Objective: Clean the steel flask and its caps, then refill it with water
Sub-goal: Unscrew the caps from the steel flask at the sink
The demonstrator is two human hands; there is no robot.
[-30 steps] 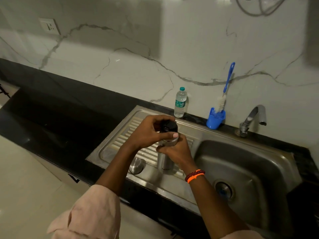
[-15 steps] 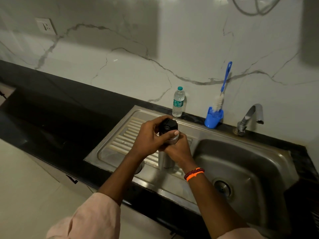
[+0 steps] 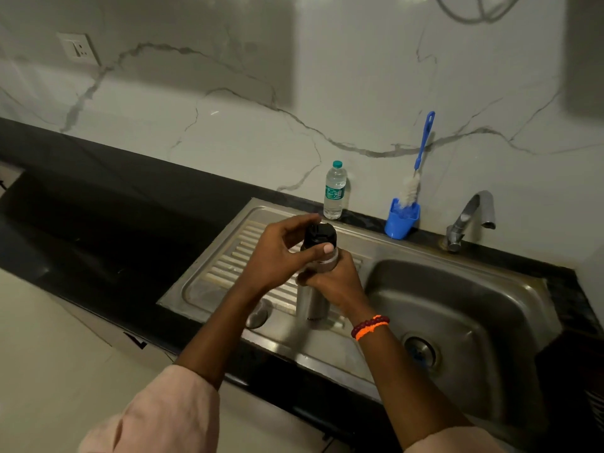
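Your right hand (image 3: 340, 282) wraps the steel flask (image 3: 312, 302), upright on the drainboard (image 3: 225, 263). Your left hand (image 3: 277, 256) pinches its black cap (image 3: 319, 233).

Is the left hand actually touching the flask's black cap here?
Touching. The head view shows the left hand wrapped over the black cap, thumb pressed across its lower edge, while the right hand grips the steel flask below.

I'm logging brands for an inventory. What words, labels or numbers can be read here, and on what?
No text can be read.
Plastic water bottle: green label, print too small and blurred.
Steel flask: dark mark near its base, illegible.
Wall socket: no readable marking.
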